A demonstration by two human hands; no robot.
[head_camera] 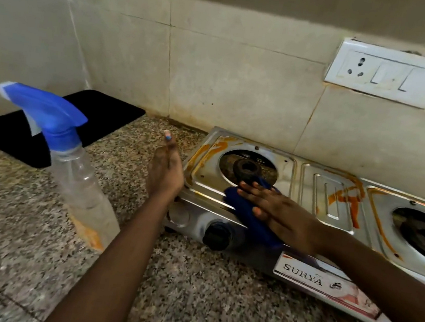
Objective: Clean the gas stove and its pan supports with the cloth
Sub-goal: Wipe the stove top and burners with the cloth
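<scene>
Stove (294, 188) right edge cropped; flat right hand (277, 212) over cloth (250, 217), left hand (165, 171) open.

Single head view only; nothing shared with a second view. Looking forward and steeply down from above the counter (187, 306), angled slightly right toward the tiled wall (242, 89). Sitting close in: both forearms entering from the bottom edge, left hand (165, 173) and right hand (277, 212) falling near mid-frame. Taking in the stove (322, 202) at centre-right, cut off by the right edge. Catching the spray bottle (75, 169) large and blurred at near left. Wide-angle bending showing at the socket plate (393, 73), upper right.
</scene>
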